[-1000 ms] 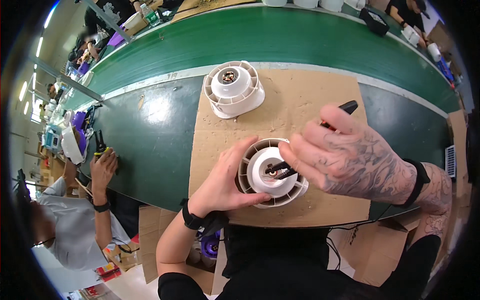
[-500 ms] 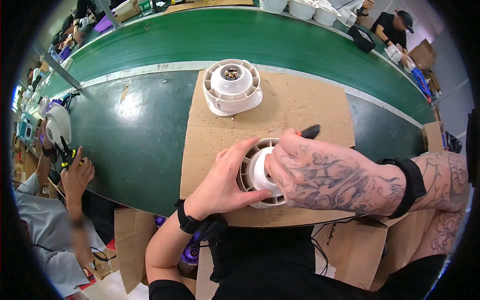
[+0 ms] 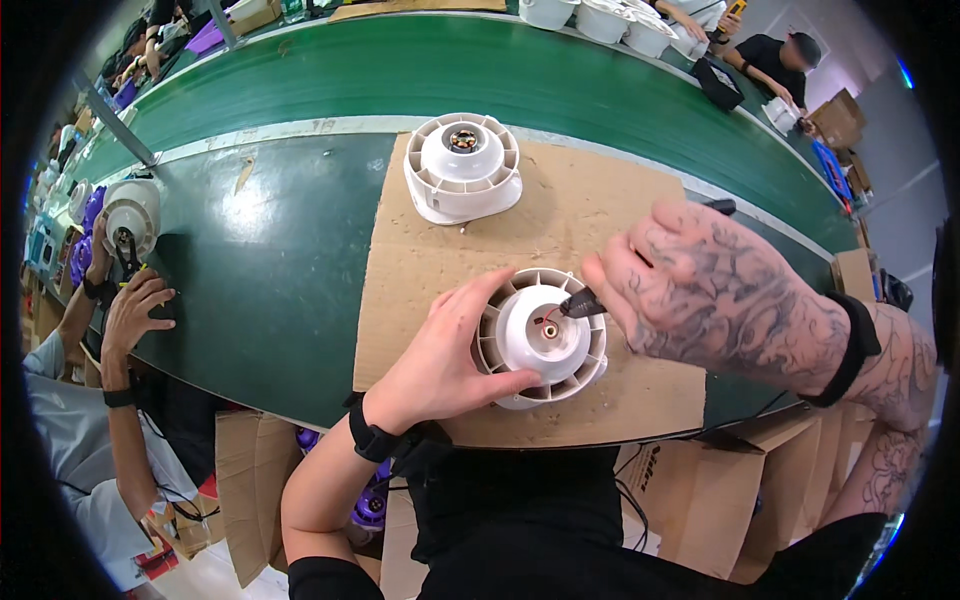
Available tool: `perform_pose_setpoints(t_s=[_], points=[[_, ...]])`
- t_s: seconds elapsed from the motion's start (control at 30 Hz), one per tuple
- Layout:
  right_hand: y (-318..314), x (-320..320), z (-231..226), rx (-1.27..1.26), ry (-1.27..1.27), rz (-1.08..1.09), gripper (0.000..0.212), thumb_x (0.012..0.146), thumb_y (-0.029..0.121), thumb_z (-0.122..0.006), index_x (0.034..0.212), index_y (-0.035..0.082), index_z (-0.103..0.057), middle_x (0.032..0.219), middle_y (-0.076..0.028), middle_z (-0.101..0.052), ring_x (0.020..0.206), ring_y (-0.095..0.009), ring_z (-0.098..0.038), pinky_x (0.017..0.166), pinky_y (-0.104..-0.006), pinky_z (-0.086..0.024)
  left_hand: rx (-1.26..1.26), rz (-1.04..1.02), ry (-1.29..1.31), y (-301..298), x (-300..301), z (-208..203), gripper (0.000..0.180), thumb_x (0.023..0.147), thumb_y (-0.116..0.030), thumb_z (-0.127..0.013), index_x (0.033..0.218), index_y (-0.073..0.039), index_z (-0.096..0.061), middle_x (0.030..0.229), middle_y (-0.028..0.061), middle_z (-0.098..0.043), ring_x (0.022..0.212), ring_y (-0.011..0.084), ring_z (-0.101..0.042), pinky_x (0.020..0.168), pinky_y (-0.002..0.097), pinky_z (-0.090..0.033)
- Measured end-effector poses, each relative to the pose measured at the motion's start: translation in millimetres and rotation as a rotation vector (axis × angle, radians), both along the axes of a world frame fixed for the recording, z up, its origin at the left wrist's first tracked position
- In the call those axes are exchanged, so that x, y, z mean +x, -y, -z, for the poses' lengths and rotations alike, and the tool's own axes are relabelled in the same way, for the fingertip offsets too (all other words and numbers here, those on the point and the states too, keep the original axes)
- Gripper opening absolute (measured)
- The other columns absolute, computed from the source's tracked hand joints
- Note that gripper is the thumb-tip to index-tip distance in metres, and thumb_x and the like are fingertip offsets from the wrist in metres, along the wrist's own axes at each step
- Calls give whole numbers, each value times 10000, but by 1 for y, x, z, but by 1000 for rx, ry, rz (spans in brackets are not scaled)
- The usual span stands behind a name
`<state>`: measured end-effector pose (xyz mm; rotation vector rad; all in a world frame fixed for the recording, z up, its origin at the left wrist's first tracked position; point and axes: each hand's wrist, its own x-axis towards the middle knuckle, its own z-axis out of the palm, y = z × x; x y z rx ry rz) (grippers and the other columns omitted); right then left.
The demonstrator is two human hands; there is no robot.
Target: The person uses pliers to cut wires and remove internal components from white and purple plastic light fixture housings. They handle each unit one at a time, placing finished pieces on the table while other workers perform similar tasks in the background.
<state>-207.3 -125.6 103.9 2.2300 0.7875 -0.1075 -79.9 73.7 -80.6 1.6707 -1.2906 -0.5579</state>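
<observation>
A round white plastic housing (image 3: pixel 512 345) with radial ribs lies on the cardboard sheet before me. In its central cup are a small brass-coloured fitting (image 3: pixel 550 331) and a thin red wire. My left hand (image 3: pixel 440 345) grips the housing from the left, fingers along the far side and thumb over the near rim. Above its right side, my right hand (image 3: pixel 690 280) is closed around a black hand tool (image 3: pixel 583 303). The tool's dark nose reaches over the cup's edge beside the wire; the fist hides its middle, so its exact kind is unclear.
A second white housing (image 3: pixel 463 170), with copper-coloured parts in its centre, stands farther back on the cardboard sheet (image 3: pixel 610 210). Beyond runs a green conveyor belt (image 3: pixel 400 75). At left, a co-worker's hand (image 3: pixel 135 310) is beside pliers (image 3: pixel 128 255) and another white housing. Cardboard boxes (image 3: pixel 690 500) stand below the table edge.
My right hand has lifted and moved right and away, uncovering the housing's cup and the tool's nose. My left hand keeps its grip. The co-worker's white housing and pliers have shifted.
</observation>
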Motion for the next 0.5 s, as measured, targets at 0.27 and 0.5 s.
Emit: perform_pose_setpoints(t_s=[0.27, 0.5], points=[[5, -5, 0, 147, 179, -53, 437, 760, 183, -689, 1162, 30, -766, 937, -16, -662, 815, -152, -625, 767, -305, -493, -124, -1, 13, 1, -3, -4, 914, 751, -312, -946, 1499, -29, -503, 1505, 220, -534, 1415, 392, -514, 1190, 470, -396], [6, -24, -13, 475, 308, -38, 479, 683, 160, -692, 1137, 36, -782, 984, -20, -681, 778, -164, -600, 733, -316, -494, -298, 8, 151, 3, -10, -10, 340, 828, -162, -883, 1126, -52, -761, 1251, 133, -644, 1187, 337, -603, 1021, 434, -482]])
